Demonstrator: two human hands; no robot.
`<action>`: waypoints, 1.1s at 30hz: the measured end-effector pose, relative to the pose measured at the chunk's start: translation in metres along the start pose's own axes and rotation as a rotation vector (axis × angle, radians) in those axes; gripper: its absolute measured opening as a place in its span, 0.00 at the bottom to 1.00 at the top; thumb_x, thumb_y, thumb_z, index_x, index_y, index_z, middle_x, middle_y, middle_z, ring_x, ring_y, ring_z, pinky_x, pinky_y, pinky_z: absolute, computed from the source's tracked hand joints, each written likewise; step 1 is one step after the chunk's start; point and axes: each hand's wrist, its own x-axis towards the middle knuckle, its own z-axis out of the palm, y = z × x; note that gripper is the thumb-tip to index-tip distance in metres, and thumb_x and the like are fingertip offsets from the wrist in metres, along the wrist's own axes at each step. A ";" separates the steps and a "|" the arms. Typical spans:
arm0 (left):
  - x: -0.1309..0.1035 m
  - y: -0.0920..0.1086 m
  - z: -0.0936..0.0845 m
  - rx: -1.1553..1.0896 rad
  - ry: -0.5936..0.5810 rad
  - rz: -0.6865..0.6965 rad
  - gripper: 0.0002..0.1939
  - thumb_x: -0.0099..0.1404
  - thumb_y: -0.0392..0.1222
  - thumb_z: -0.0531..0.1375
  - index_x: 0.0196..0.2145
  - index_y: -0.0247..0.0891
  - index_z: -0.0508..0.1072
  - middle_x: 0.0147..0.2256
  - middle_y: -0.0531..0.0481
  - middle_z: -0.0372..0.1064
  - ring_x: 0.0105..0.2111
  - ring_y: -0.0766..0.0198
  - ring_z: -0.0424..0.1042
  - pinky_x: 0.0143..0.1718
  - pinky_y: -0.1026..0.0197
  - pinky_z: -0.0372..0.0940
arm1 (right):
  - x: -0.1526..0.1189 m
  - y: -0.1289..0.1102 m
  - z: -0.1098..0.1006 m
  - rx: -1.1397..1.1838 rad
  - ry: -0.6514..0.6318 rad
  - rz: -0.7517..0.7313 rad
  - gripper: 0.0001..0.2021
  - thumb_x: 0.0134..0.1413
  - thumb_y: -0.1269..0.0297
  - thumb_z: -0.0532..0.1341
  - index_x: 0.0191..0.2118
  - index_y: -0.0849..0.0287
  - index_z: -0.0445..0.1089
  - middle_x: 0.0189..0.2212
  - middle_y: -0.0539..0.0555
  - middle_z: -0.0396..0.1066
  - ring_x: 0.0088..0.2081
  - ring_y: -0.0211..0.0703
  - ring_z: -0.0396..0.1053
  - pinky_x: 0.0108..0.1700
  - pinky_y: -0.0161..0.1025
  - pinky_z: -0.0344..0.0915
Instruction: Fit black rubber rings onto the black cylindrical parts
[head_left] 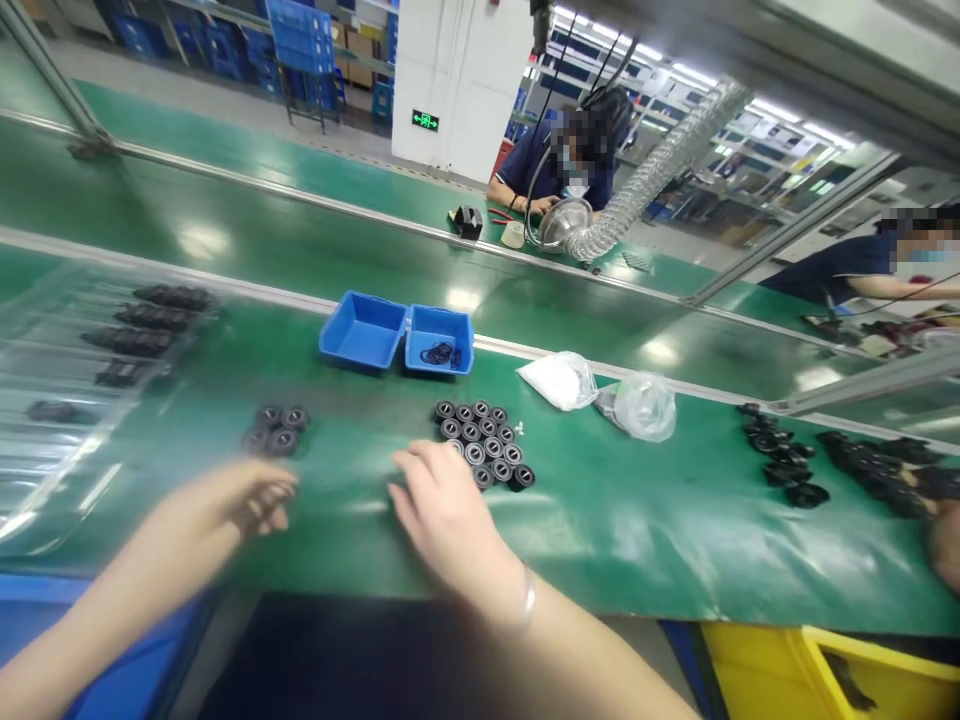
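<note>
My left hand (241,498) is over the green table, its fingers curled and smeared by motion; whether anything is in them I cannot tell. Just beyond it sits a small group of black round parts (283,440), also blurred. My right hand (442,505) reaches the near left edge of a larger cluster of black round parts (491,447) with slotted tops, covering some of them. Its fingers are apart and bent downward, and nothing shows between them. A few tiny white pieces (519,428) lie beside the cluster.
Two blue bins (364,330) stand behind, one with thin black rings (441,354). Clear bags (646,405) lie right of them. A clear tray (45,440) holds black parts at left; more black parts (784,455) lie at right. A yellow crate (795,670) is below. Co-workers sit opposite.
</note>
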 end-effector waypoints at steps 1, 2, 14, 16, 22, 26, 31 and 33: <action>-0.001 0.004 0.009 0.003 -0.106 -0.005 0.10 0.60 0.48 0.58 0.39 0.47 0.76 0.28 0.53 0.77 0.28 0.57 0.75 0.31 0.58 0.70 | -0.012 0.008 -0.004 -0.083 0.043 0.057 0.13 0.64 0.70 0.53 0.52 0.62 0.65 0.47 0.63 0.68 0.48 0.53 0.64 0.52 0.52 0.63; -0.001 0.008 0.019 -0.014 -0.192 -0.011 0.10 0.61 0.47 0.58 0.39 0.47 0.76 0.29 0.52 0.77 0.28 0.57 0.76 0.31 0.59 0.71 | -0.022 0.015 -0.005 -0.152 0.082 0.106 0.12 0.64 0.70 0.54 0.51 0.62 0.66 0.46 0.63 0.68 0.47 0.53 0.64 0.50 0.52 0.63; 0.011 0.051 0.055 -0.145 -0.162 0.114 0.12 0.63 0.41 0.55 0.38 0.42 0.79 0.34 0.50 0.78 0.28 0.61 0.79 0.33 0.63 0.74 | -0.033 0.010 0.017 0.111 0.022 0.002 0.16 0.65 0.70 0.54 0.57 0.58 0.63 0.47 0.61 0.69 0.48 0.50 0.66 0.51 0.50 0.66; 0.008 0.052 0.054 -0.111 -0.132 0.134 0.13 0.64 0.42 0.55 0.39 0.43 0.79 0.34 0.51 0.78 0.29 0.62 0.79 0.34 0.63 0.73 | -0.020 0.004 0.013 0.285 0.009 0.029 0.14 0.64 0.67 0.57 0.54 0.56 0.64 0.47 0.59 0.68 0.49 0.49 0.66 0.52 0.49 0.66; 0.004 0.053 0.055 -0.001 -0.069 0.216 0.10 0.64 0.40 0.59 0.39 0.46 0.80 0.33 0.52 0.78 0.34 0.61 0.77 0.36 0.64 0.71 | 0.016 0.001 0.010 0.734 -0.153 0.149 0.05 0.59 0.63 0.63 0.33 0.57 0.71 0.39 0.54 0.69 0.39 0.40 0.68 0.36 0.36 0.66; 0.006 0.049 0.051 -0.100 -0.084 0.202 0.13 0.66 0.39 0.57 0.43 0.45 0.79 0.34 0.51 0.77 0.31 0.63 0.78 0.34 0.65 0.73 | 0.031 0.010 0.012 0.824 -0.186 0.230 0.08 0.57 0.62 0.64 0.29 0.58 0.71 0.37 0.54 0.69 0.37 0.39 0.68 0.36 0.35 0.65; 0.012 0.040 0.040 0.041 0.074 0.285 0.12 0.67 0.37 0.55 0.43 0.43 0.78 0.34 0.50 0.78 0.34 0.62 0.78 0.38 0.63 0.73 | 0.039 0.021 0.020 0.781 -0.143 0.319 0.09 0.56 0.64 0.62 0.27 0.59 0.69 0.36 0.55 0.68 0.37 0.41 0.68 0.37 0.37 0.66; 0.012 0.035 0.038 0.159 0.140 0.391 0.12 0.68 0.35 0.55 0.43 0.41 0.78 0.37 0.49 0.78 0.38 0.62 0.77 0.41 0.63 0.72 | 0.038 0.023 0.026 0.759 -0.151 0.344 0.08 0.56 0.65 0.62 0.26 0.59 0.68 0.35 0.55 0.68 0.36 0.41 0.68 0.35 0.36 0.65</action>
